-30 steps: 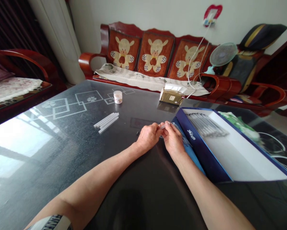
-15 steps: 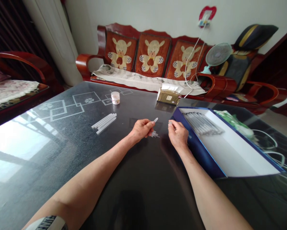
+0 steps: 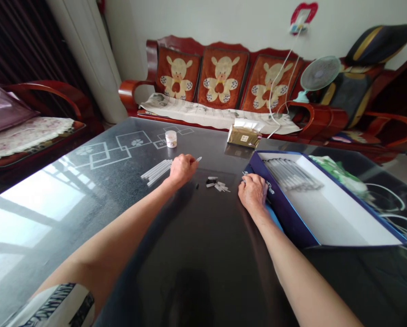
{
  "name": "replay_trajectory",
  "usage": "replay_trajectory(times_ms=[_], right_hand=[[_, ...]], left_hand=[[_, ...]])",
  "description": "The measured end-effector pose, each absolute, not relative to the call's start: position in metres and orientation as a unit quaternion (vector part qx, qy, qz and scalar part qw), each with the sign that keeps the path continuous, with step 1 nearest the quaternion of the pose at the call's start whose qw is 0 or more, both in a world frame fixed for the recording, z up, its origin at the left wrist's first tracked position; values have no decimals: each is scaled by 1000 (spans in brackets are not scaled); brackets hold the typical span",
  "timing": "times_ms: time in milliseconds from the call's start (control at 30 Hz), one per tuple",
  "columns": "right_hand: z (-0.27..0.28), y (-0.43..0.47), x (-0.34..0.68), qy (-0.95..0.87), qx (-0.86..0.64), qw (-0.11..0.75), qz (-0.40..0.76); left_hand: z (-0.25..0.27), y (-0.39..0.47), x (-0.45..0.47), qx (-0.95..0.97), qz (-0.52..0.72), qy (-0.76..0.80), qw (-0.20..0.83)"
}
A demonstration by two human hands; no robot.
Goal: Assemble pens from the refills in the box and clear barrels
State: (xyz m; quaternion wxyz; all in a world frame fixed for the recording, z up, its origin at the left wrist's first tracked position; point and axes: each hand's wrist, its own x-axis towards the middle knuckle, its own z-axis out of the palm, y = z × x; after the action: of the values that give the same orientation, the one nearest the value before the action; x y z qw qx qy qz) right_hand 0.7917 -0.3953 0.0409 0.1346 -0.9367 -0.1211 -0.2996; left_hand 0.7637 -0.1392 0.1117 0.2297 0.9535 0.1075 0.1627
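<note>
My left hand has moved over the right end of a row of thin white tubes lying on the table. Its fingers are closed round a slim white tube, whose pointed tip sticks out to the right. My right hand rests beside the box's left wall, fingers curled down; small pale bits show at its fingertips, too small to name. Between the hands lies a small pile of short white and black pieces. A single black piece sits to the left of it.
On the right, a blue box with a white inside holds a row of grey-clear sticks. Behind it are a green-white cloth and white cables. A small round tub and a tissue pack stand farther back.
My left hand has gone left with the white tube, from the small pieces to the row of tubes, uncovering the pile. My right hand stays near the box, its fingers lowered. The view has shifted slightly.
</note>
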Motion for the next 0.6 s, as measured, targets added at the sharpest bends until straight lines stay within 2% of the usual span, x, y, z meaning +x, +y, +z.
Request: replay_trajectory(times_ms=[100,200,367,600], right_hand=[[40,-395,791,-128,-935,133,-304],[39,-394,792,-137,-933,130,-307],[40,-393,792,-135,-934,119,-310],[40,-394,793,-133,-933,125,-309]], left_hand=[[106,-110,745,968,174,102,146],[93,-85,728,976,172,88,104],[76,-66,719,979,149,111,84],[78,-48,722,979,106,158,69]])
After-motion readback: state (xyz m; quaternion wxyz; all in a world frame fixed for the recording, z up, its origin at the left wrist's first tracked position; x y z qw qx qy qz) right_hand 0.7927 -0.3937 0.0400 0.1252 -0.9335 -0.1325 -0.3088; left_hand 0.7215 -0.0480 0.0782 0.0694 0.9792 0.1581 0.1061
